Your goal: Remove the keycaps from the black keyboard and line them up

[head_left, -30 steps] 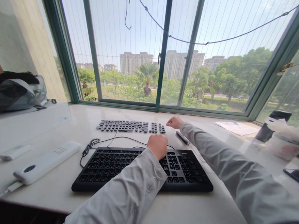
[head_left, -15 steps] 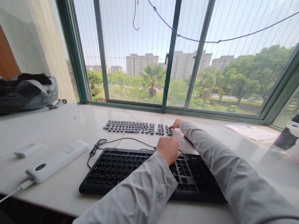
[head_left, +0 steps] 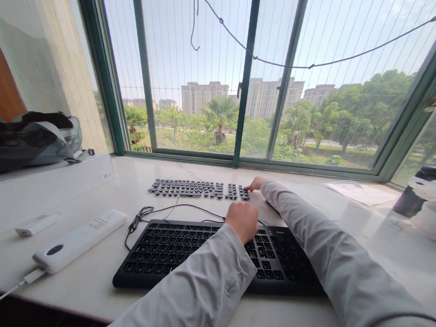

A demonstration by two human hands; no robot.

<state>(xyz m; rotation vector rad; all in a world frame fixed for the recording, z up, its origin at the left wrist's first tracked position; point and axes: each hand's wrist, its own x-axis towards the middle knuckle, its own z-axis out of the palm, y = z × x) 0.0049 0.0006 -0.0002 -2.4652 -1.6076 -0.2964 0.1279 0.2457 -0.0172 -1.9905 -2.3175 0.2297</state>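
Loose dark keycaps (head_left: 186, 188) lie in keyboard order on the white sill, in a long block with smaller groups to its right. My right hand (head_left: 254, 184) reaches to their right end, its fingers closed at a keycap (head_left: 245, 188). Nearer to me, a black keyboard (head_left: 159, 249) lies flat, its key sockets bare of caps where they show. Over its upper right part is my left hand (head_left: 242, 221), curled with the back toward me, so its fingertips and anything in them are hidden. My left forearm covers part of the keyboard.
A coiled black cable (head_left: 139, 218) lies behind the keyboard. On the left are a white power strip (head_left: 80, 241), a small white device (head_left: 37, 223) and a dark helmet (head_left: 36, 141) on a white box (head_left: 51, 196). Paper (head_left: 360, 192) and a plastic-wrapped item (head_left: 434, 213) are at right.
The view has shifted slightly, moving the whole scene a little down and left. Both hands stay at nearly the same places, the right at the keycaps, the left over the keyboard.
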